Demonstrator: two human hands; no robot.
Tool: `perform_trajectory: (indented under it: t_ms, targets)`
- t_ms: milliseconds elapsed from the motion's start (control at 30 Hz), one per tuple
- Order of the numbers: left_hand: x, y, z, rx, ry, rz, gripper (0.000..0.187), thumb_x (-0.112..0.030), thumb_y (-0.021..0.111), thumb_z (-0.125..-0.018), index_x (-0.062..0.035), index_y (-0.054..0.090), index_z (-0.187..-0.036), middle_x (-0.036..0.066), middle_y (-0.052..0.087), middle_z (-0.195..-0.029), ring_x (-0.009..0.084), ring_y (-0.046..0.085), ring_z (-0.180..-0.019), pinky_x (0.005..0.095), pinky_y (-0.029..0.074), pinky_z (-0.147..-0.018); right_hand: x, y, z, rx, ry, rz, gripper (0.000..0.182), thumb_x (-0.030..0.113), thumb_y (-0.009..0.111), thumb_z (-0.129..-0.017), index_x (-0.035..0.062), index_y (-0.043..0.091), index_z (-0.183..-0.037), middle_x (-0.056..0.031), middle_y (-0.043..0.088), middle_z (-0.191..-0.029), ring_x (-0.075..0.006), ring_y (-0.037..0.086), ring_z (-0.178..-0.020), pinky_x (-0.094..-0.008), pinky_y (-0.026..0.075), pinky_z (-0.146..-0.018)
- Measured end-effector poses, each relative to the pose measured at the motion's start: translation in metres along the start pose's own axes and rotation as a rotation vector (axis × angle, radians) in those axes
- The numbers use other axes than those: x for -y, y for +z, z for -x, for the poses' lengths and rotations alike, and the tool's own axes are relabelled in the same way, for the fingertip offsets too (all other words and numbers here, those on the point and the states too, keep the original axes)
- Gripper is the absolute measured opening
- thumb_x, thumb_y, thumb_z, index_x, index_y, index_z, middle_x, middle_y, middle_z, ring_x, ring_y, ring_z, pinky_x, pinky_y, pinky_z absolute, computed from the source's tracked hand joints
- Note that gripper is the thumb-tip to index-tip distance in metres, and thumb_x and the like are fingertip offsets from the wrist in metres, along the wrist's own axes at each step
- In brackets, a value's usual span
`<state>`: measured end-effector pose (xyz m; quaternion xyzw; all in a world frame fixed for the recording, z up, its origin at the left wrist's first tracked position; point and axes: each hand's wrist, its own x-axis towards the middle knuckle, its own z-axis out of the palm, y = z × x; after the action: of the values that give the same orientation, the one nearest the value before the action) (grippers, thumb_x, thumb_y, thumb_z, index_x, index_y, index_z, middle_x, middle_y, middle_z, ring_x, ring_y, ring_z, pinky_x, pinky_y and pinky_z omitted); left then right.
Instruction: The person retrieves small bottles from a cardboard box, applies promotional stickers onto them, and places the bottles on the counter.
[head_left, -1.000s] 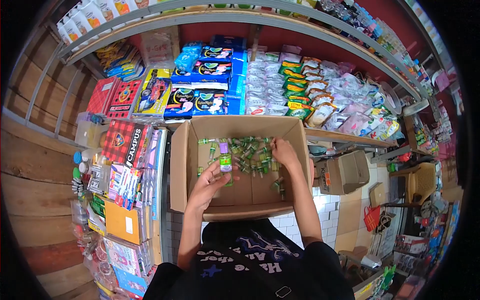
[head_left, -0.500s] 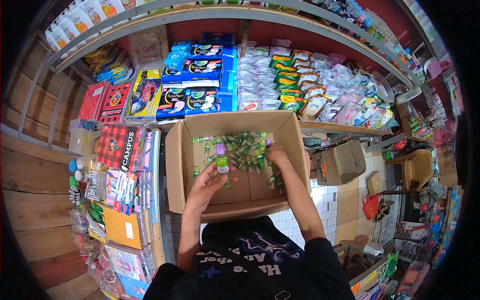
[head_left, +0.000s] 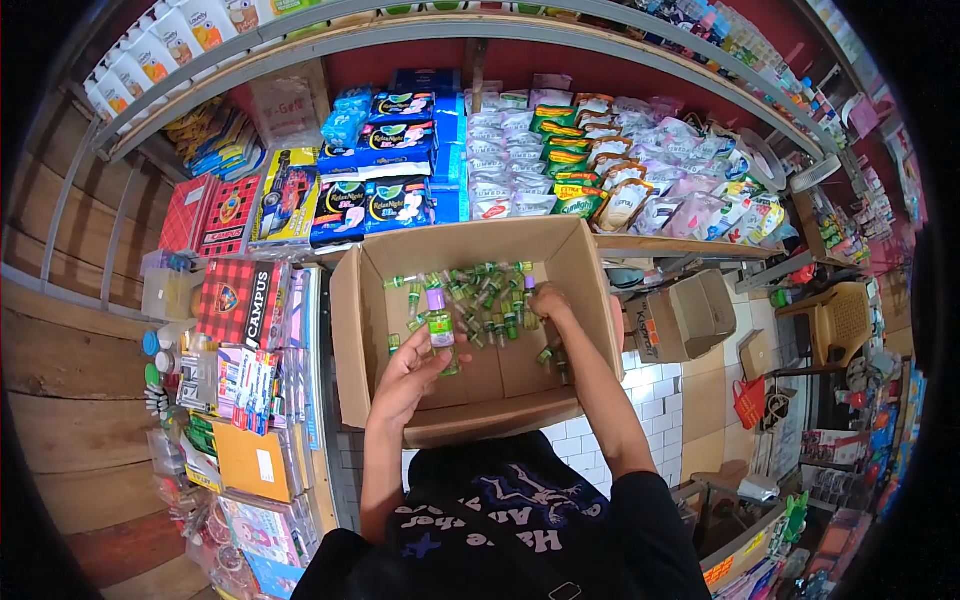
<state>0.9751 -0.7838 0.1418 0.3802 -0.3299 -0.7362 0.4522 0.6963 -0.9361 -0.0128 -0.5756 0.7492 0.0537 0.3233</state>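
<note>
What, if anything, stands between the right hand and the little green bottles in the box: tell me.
Nothing visible does. The right hand is inside the open cardboard box, right beside a purple-capped bottle, and no flap or wall separates it from the small green bottles on the box floor.

Right hand: purple cap now showing; camera view rolled

The right hand (head_left: 548, 303) has pulled in slightly from the far wall of the cardboard box (head_left: 500, 412). A second ago no purple showed at its fingertips; the purple cap (head_left: 530, 282) of a small bottle came into sight there half a second back and now stands a little clearer of the fingers, on their left.

Head camera moved too. Box and blue packs (head_left: 400, 203) sit further left in frame. Left side dropped: white pump bottles (head_left: 160, 60), CAMPUS book (head_left: 235, 300) lower. Right side rose: brown chair (head_left: 836, 325), floor carton (head_left: 690, 315) higher.
</note>
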Motion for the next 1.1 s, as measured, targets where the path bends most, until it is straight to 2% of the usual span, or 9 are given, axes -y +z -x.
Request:
perform_trajectory:
  t_ms: [67, 167, 267, 467, 567, 767, 867, 967, 1100]
  targets:
    - [0.000, 0.000, 0.001, 0.006, -0.005, -0.002, 0.043, -0.005, 0.057, -0.096, -0.0019, 0.046, -0.138, 0.010, 0.061, -0.122, 0.0224, 0.063, -0.104, 0.0330, 0.047, -0.093, -0.009, 0.016, -0.013, -0.075, -0.021, 0.005, 0.042, 0.024, 0.063, -0.082, -0.0100, 0.064, -0.108, -0.0288, 0.066, -0.109, -0.0368, 0.068, -0.098, -0.0425, 0.056, -0.082]
    - [0.000, 0.000, 0.002, 0.003, -0.010, -0.010, 0.043, -0.005, 0.057, -0.096, -0.0018, 0.046, -0.137, 0.009, 0.061, -0.123, 0.0225, 0.063, -0.105, 0.0333, 0.046, -0.093, -0.003, 0.005, -0.009, 0.159, 0.072, -0.107, 0.031, 0.017, 0.064, -0.082, -0.0093, 0.065, -0.098, -0.0230, 0.069, -0.084, -0.0310, 0.069, -0.066, -0.0419, 0.054, -0.056]
    - [0.003, -0.002, 0.002, 0.005, -0.011, -0.003, 0.043, -0.005, 0.057, -0.096, -0.0016, 0.046, -0.137, 0.009, 0.062, -0.122, 0.0226, 0.063, -0.105, 0.0334, 0.046, -0.093, -0.013, 0.022, -0.019, 0.107, 0.116, -0.296, 0.021, 0.012, 0.066, -0.082, -0.0066, 0.064, -0.090, -0.0146, 0.063, -0.064, -0.0239, 0.059, -0.045, -0.0394, 0.044, -0.040]
    - [0.001, -0.001, 0.003, 0.001, -0.029, -0.011, 0.043, -0.003, 0.056, -0.096, -0.0013, 0.046, -0.137, 0.010, 0.062, -0.123, 0.0225, 0.063, -0.105, 0.0330, 0.046, -0.094, -0.020, 0.032, -0.038, 0.271, 0.117, -0.315, 0.022, 0.012, 0.073, -0.082, -0.0029, 0.061, -0.093, -0.0115, 0.057, -0.070, -0.0183, 0.052, -0.052, -0.0343, 0.041, -0.039]
    - [0.001, -0.001, 0.004, 0.002, -0.038, -0.005, 0.043, -0.003, 0.056, -0.096, -0.0011, 0.045, -0.138, 0.010, 0.062, -0.123, 0.0224, 0.063, -0.105, 0.0329, 0.047, -0.094, -0.008, 0.015, -0.008, 0.240, 0.190, -0.533, 0.023, 0.013, 0.075, -0.082, -0.0010, 0.061, -0.092, -0.0105, 0.056, -0.073, -0.0173, 0.050, -0.054, -0.0327, 0.040, -0.040]
    - [0.003, -0.003, 0.003, 0.013, -0.037, -0.012, 0.043, -0.003, 0.055, -0.096, -0.0009, 0.045, -0.138, 0.011, 0.062, -0.124, 0.0222, 0.063, -0.106, 0.0332, 0.047, -0.094, -0.014, 0.019, -0.029, 0.321, 0.181, -0.377, 0.025, 0.019, 0.079, -0.077, 0.0020, 0.065, -0.088, -0.0113, 0.063, -0.076, -0.0203, 0.058, -0.060, -0.0339, 0.045, -0.044]
    - [0.003, -0.003, 0.004, 0.013, -0.031, -0.015, 0.042, -0.004, 0.055, -0.097, -0.0014, 0.045, -0.138, 0.011, 0.062, -0.124, 0.0219, 0.063, -0.106, 0.0331, 0.048, -0.094, -0.015, 0.020, -0.026, 0.047, 0.013, -0.103, 0.048, 0.029, 0.087, -0.067, -0.0038, 0.065, -0.094, -0.0199, 0.069, -0.093, -0.0283, 0.068, -0.083, -0.0401, 0.054, -0.067]
    - [0.004, -0.005, 0.003, 0.025, -0.022, -0.007, 0.042, -0.004, 0.055, -0.097, -0.0023, 0.045, -0.137, 0.010, 0.062, -0.124, 0.0210, 0.063, -0.105, 0.0325, 0.048, -0.092, 0.001, -0.010, 0.002, 0.053, 0.007, -0.182, 0.060, 0.031, 0.088, -0.063, -0.0051, 0.066, -0.104, -0.0225, 0.068, -0.107, -0.0324, 0.067, -0.103, -0.0389, 0.053, -0.081]
    - [0.001, -0.005, 0.004, 0.025, -0.015, -0.015, 0.040, -0.006, 0.056, -0.097, -0.0036, 0.047, -0.136, 0.008, 0.062, -0.123, 0.0195, 0.064, -0.104, 0.0307, 0.048, -0.089, 0.017, -0.036, 0.028, 0.075, -0.049, -0.390, 0.049, 0.023, 0.087, -0.065, -0.0026, 0.066, -0.102, -0.0174, 0.070, -0.099, -0.0266, 0.068, -0.090, -0.0371, 0.053, -0.076]
